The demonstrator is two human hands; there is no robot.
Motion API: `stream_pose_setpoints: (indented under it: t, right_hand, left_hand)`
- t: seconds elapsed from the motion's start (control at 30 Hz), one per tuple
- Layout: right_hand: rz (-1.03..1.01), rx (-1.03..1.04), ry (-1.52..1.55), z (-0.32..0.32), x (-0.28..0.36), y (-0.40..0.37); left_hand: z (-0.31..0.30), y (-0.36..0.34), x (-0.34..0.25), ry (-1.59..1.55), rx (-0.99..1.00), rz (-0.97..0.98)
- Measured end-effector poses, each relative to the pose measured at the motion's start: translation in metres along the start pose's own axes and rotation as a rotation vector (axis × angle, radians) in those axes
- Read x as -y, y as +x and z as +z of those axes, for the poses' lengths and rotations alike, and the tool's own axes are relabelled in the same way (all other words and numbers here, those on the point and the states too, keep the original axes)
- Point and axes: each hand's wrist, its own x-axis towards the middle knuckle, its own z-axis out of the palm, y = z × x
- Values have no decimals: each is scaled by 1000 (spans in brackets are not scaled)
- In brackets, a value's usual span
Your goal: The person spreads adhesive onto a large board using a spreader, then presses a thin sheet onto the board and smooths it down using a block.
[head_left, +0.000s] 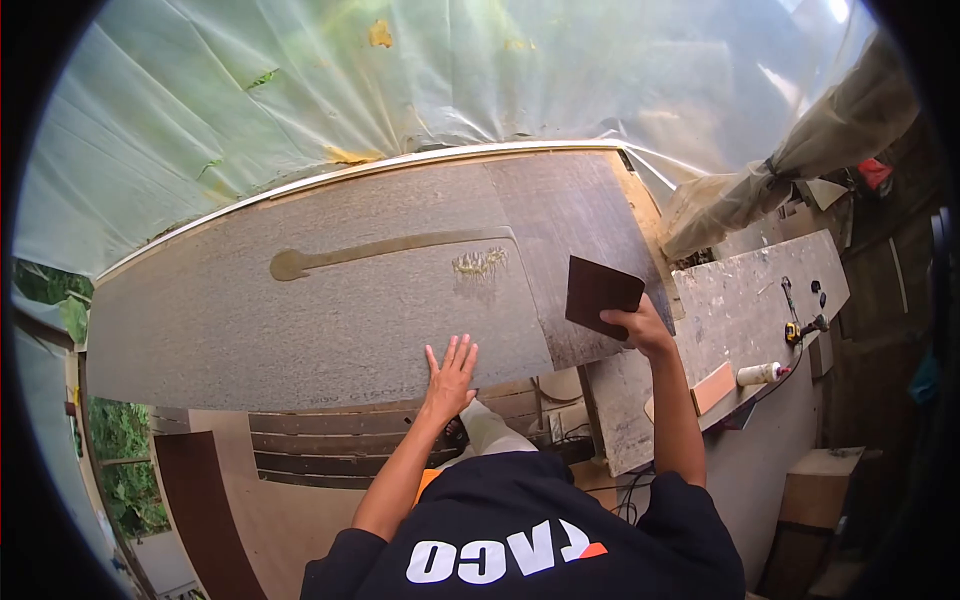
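A long grey board [330, 310] lies across in front of me, with a glossy streak and puddle of glue [480, 262] near its middle. Its right end [570, 215] is darker. My left hand [450, 375] rests flat on the board's near edge, fingers spread. Raised over the darker right part, my right hand [640, 328] grips a small dark brown rectangular piece [600, 292] by its lower corner.
A speckled workbench [740, 310] stands to the right with a tape measure [800, 330], a white bottle [760, 374] and a wooden block [712, 388]. Clear plastic sheeting [400, 80] hangs behind the board. Slats and brown panels [300, 450] lie below the board.
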Motion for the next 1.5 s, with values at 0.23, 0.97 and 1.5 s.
stream_pose_setpoints:
  t: [0.23, 0.97, 1.5]
  right_hand:
    - [-304, 38, -914, 79, -3, 163]
    - [-199, 53, -1435, 98, -89, 218]
    - [26, 305, -1401, 77, -74, 17]
  left_hand:
    - [-6, -2, 4, 8, 42, 27]
    - [-16, 0, 4, 26, 168, 42]
    - [17, 1, -1, 115, -129, -9]
